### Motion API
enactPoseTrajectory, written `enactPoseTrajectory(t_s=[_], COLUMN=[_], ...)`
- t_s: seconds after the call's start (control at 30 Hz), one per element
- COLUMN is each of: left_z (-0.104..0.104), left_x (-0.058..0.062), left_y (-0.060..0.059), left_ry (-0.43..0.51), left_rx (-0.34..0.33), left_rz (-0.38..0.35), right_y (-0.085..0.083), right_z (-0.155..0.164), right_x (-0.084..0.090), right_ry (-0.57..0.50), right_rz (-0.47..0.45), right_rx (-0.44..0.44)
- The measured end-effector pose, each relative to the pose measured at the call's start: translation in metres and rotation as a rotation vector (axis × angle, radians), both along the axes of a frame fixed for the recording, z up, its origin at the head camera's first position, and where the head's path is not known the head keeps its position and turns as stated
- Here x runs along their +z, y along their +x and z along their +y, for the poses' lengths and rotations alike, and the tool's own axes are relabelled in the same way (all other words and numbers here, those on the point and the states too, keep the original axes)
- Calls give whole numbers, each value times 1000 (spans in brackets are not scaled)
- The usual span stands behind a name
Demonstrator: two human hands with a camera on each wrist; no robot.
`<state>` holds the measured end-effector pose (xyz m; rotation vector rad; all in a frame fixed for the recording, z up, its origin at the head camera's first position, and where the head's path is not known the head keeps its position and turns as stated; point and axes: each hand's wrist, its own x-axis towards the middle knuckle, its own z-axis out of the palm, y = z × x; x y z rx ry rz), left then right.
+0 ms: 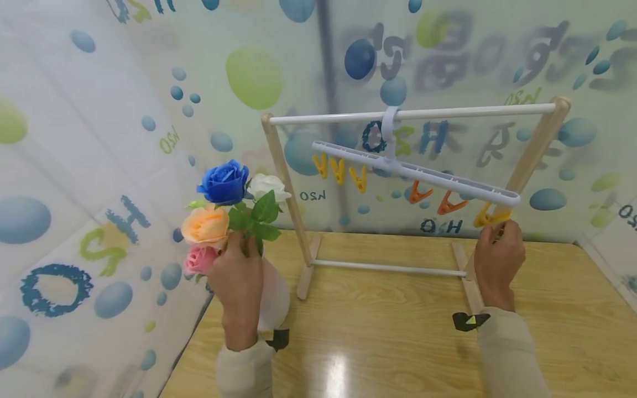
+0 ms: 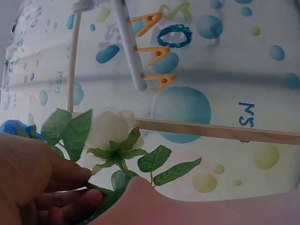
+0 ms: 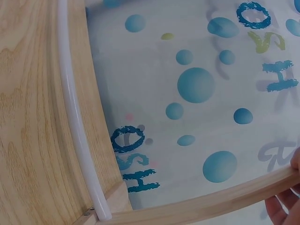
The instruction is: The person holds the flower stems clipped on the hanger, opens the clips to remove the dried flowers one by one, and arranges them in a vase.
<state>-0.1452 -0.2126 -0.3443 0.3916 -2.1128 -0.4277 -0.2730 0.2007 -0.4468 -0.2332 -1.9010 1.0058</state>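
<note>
My left hand [image 1: 238, 279] is among artificial roses above a pale vase [image 1: 275, 296], its fingertips pinching a green stem [image 2: 105, 192]. A blue rose [image 1: 225, 182], a white rose [image 1: 269, 188], an orange rose [image 1: 205, 225] and a pink rose [image 1: 200, 260] surround it. Under the low right end of a tilted white hanger [image 1: 438, 178], my right hand [image 1: 499, 260] grips a yellow clothespin [image 1: 492, 216]. In the right wrist view only a few fingers [image 3: 276, 211] show beside the wooden post, and the clothespin is out of sight.
The hanger hooks over the white top bar [image 1: 458, 112] of a wooden-legged rack [image 1: 286, 188]. Several yellow clothespins [image 1: 338, 170] hang on its left half and orange ones [image 1: 420, 192] on its right. A patterned curtain [image 1: 298, 55] stands behind the wooden table [image 1: 388, 326].
</note>
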Motion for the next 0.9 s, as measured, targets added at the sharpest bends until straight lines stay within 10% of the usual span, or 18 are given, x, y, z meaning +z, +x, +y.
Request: enactPoseTrajectory(t_s=[0.7,0.9], left_z=[3,6], left_x=[-4,-3], left_y=[5,12], left_ry=[31,67], left_rx=[66,3], left_rz=[-260,-136], right_y=[3,3], right_z=[0,1], right_x=[3,2], right_ry=[-16,-12], right_rz=[-111,-105], right_rx=[8,18])
